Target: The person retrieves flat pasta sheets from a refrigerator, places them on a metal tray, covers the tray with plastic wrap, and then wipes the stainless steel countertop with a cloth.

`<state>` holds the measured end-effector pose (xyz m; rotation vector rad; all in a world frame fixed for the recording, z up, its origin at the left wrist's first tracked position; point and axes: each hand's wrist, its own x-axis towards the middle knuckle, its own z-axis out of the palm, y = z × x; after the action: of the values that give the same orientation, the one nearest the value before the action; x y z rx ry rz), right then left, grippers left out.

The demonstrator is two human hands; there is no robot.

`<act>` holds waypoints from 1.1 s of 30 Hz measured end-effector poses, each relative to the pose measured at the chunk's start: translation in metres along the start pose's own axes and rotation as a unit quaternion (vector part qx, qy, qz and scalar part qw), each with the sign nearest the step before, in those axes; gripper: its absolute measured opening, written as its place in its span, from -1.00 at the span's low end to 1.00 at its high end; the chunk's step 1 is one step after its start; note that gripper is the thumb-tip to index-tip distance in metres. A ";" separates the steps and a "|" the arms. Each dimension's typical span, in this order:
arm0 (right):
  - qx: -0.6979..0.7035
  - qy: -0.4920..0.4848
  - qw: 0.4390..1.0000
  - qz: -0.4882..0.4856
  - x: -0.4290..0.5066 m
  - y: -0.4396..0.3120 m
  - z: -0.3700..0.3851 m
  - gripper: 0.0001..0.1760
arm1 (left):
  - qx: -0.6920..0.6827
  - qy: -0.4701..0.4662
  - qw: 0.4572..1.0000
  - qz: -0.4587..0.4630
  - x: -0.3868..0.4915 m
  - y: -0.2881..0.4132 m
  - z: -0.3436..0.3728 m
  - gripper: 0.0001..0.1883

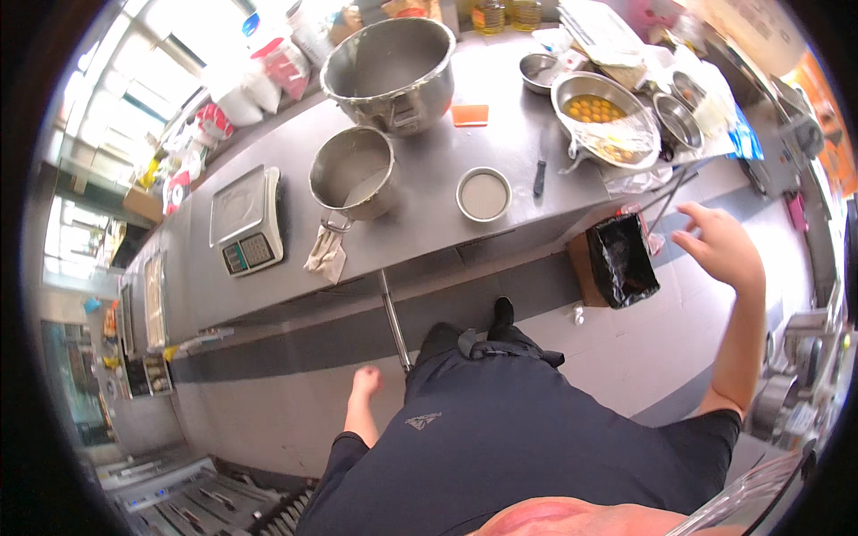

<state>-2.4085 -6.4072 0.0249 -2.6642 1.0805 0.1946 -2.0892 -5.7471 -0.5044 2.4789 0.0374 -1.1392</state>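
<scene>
My right hand (720, 244) is raised over the floor, to the right of a lined waste bin (623, 261), its fingers apart and holding nothing. Low beside my body is my left hand (367, 380), small in view; its fingers look curled, and I cannot tell if anything is in them. Before me on the steel worktable (429, 221) stand a large metal mixing bowl (395, 74), a smaller metal bowl (352, 174) with a handle, and a round metal pan (483, 194). A knife with a dark handle (539, 177) and an orange scraper (470, 115) lie nearby.
A digital scale (247, 221) and a cloth (326, 254) are at the left. At the right, a metal basin (606, 117) holds several egg yolks, partly under plastic film, beside small metal bowls (678, 120). Oil bottles (488, 17) stand at the back. Trays (155, 301) sit far left.
</scene>
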 end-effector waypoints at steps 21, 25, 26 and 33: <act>0.618 -0.116 0.778 0.016 0.441 -0.222 0.185 -0.34 | -0.162 0.266 0.928 0.203 0.006 0.393 -0.223 -0.34; 0.682 -0.049 0.727 0.060 0.500 -0.236 0.191 -0.36 | -0.216 0.200 0.932 0.212 0.029 0.390 -0.231 -0.49; 0.692 -0.039 0.717 0.075 0.508 -0.239 0.193 -0.45 | -0.271 0.189 0.922 0.202 0.032 0.390 -0.228 -0.56; 0.687 0.047 0.721 0.072 0.518 -0.250 0.192 -0.69 | -0.366 0.265 0.877 0.165 0.021 0.387 -0.208 -0.62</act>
<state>-1.8688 -6.5241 -0.2253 -1.2217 0.8594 -0.5358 -1.8516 -6.0263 -0.2617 1.9135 0.1616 -0.1959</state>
